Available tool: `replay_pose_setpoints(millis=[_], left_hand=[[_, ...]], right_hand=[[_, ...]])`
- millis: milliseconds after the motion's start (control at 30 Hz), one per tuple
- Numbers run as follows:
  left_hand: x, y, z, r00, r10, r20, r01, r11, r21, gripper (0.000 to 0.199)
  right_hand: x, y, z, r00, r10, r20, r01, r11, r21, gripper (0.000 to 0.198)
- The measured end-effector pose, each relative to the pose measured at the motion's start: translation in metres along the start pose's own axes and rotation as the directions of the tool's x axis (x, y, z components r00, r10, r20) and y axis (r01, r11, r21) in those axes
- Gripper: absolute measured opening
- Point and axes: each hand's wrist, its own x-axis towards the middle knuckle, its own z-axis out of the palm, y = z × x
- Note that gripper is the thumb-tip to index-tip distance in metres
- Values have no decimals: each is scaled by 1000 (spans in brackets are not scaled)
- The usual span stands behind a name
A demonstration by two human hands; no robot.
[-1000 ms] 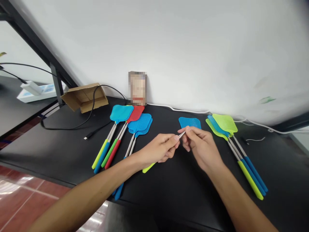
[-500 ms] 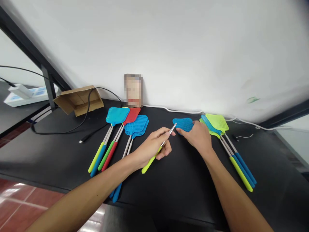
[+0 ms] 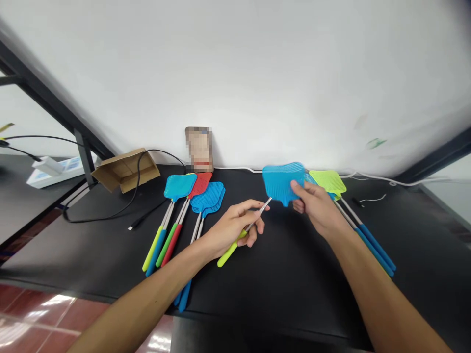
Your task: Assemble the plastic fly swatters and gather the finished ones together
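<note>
My left hand (image 3: 241, 225) is closed around a metal rod with a yellow-green grip (image 3: 228, 255), its bare tip pointing up and to the right. In my right hand (image 3: 316, 203) is a blue fly swatter head (image 3: 282, 180), pinched at its right edge and held up off the table. The head's short neck points down, close to the rod's tip; the two look apart. Left of my hands lie several fly swatters with blue heads (image 3: 208, 196) and one red head (image 3: 201, 182). Behind my right hand are more swatters, one with a yellow-green head (image 3: 328, 181), partly hidden.
On the black table (image 3: 287, 294) an open cardboard box (image 3: 127, 169) sits at the back left beside a black cable (image 3: 110, 215). A pixelated upright item (image 3: 199, 147) leans on the white wall. A white cable (image 3: 239, 169) runs along the wall's foot.
My right hand has lifted the blue swatter head off the table and turned it so its neck points down. My left hand still holds the rod, nearly in place.
</note>
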Motion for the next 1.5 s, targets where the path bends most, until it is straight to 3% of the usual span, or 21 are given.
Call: replay_pose_setpoints(millis=[100,167,400,933,1200,1500], left_hand=[[1,-3,-1,1000,6,-1,-6,1000,5,24],[2,-3,-2,1000,17,-10,-17,1000,13,24],[2,1,-2,1000,29,-3,-29,1000,0,25],[-1,1,-1,999,31,23,-30,999,-40,22],[-3,0,-2,992,56,117,-41,991,-128,28],[-6,-1,-5,976,23,218,46,952,-304,28]], right_hand=[[-10,-15,8,1000,-16,-15,22,886,463,35],[-13,-20,13,1000,-20,-15,25,849,528,26],[-15,-19,21,999,-9,-37,28,831,556,20],[-20,-21,24,999,-11,53,-23,800,599,18],[-22,-21,25,991,-31,133,-61,767,638,22],[-24,-23,25,983,-122,137,20,813,582,25]])
